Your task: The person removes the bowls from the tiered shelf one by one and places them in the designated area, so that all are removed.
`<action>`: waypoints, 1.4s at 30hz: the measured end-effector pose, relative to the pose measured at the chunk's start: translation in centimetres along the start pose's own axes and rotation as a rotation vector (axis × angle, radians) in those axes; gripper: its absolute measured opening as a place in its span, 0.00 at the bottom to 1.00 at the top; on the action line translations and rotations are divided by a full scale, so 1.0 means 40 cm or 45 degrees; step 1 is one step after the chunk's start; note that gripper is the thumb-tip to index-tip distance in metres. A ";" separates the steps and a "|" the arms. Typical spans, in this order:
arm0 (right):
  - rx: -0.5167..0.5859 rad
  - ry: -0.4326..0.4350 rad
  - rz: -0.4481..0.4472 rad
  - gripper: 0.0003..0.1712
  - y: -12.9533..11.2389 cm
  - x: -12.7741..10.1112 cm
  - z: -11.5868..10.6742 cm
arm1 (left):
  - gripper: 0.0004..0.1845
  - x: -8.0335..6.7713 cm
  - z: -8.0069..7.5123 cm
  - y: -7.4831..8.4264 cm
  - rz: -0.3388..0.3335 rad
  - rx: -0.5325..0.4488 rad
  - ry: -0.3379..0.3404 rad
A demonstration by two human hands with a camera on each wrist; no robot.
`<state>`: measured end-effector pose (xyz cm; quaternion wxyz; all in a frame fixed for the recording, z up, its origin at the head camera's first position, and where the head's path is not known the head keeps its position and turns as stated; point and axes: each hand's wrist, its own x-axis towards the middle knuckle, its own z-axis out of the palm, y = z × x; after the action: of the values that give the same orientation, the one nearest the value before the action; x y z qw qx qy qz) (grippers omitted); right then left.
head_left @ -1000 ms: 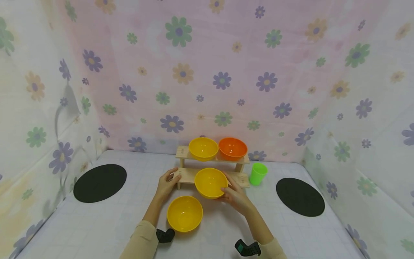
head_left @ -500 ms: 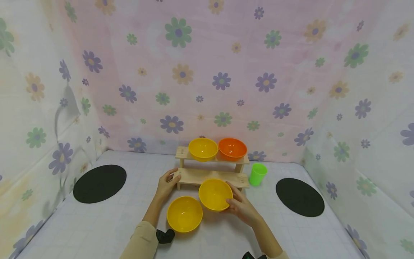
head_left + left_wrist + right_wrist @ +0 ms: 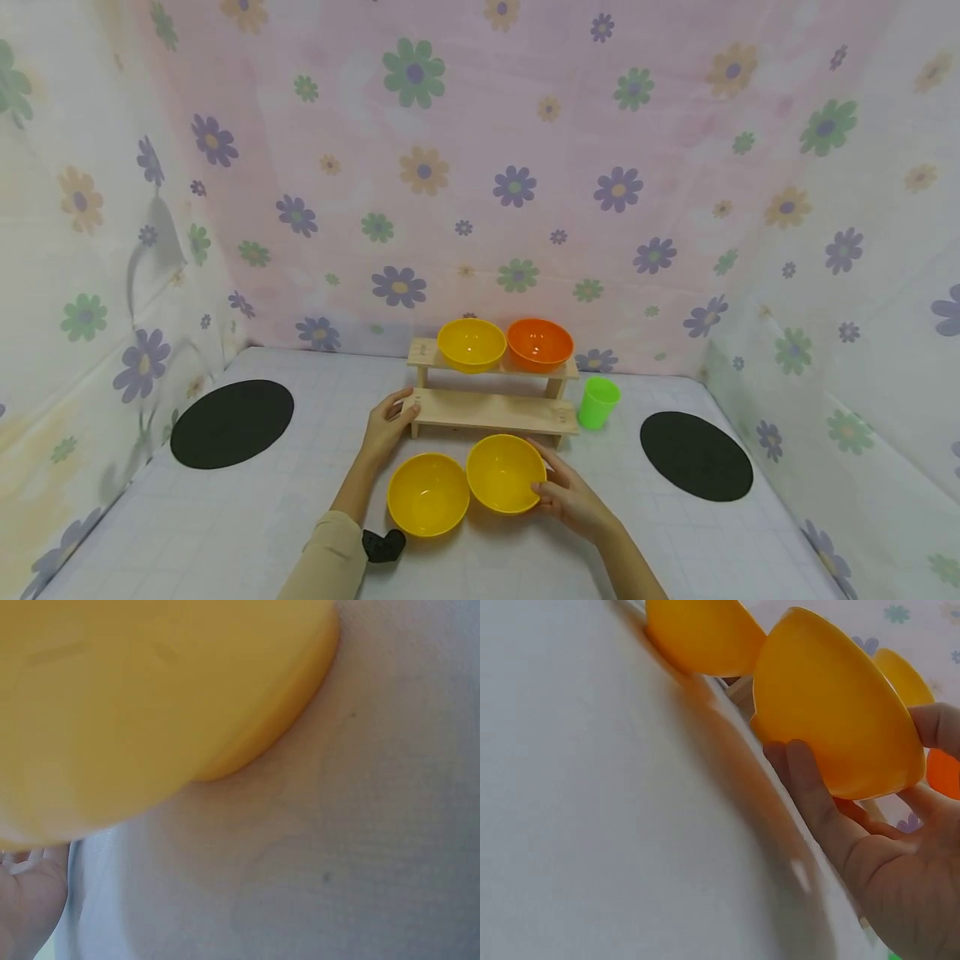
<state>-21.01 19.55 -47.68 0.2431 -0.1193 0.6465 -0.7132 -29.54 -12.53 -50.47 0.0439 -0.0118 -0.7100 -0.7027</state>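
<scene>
My right hand (image 3: 576, 502) holds a yellow bowl (image 3: 505, 473) by its right side, thumb at the rim and fingers beneath. In the right wrist view this bowl (image 3: 829, 705) is raised over the white cloth, with a shadow below. Just left of it, a second yellow bowl (image 3: 428, 496) rests on the table; their rims meet in the head view. My left hand (image 3: 386, 427) grips the left end of a two-tier wooden shelf (image 3: 480, 409), thumb on top of the lower board. The resting bowl's side (image 3: 150, 697) fills much of the left wrist view.
On the shelf's upper board stand another yellow bowl (image 3: 472, 345) and an orange bowl (image 3: 540, 344). A green cup (image 3: 598, 403) is right of the shelf. Black ovals lie at the left (image 3: 232, 424) and right (image 3: 696, 456). Flowered cloth walls (image 3: 480, 150) surround the table.
My right hand has brought the yellow bowl from in front of the lower board toward me, beside the resting bowl. My left hand has stayed on the shelf end.
</scene>
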 end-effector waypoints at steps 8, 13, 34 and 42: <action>-0.029 -0.028 0.017 0.42 0.015 -0.011 -0.009 | 0.25 0.002 0.001 -0.002 0.025 0.005 0.014; -0.052 -0.033 0.036 0.43 0.022 -0.016 -0.016 | 0.25 0.004 0.000 0.000 0.017 -0.010 0.016; 0.003 -0.190 0.079 0.40 0.048 -0.028 -0.037 | 0.26 0.002 0.002 -0.003 0.030 -0.013 0.017; -0.288 -0.121 0.021 0.37 0.020 -0.022 -0.072 | 0.26 -0.015 0.003 0.023 0.029 -0.018 -0.002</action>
<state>-21.50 22.47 -48.71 0.2643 -0.1741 0.7116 -0.6273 -28.88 -12.38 -49.58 0.0514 -0.0208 -0.7050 -0.7070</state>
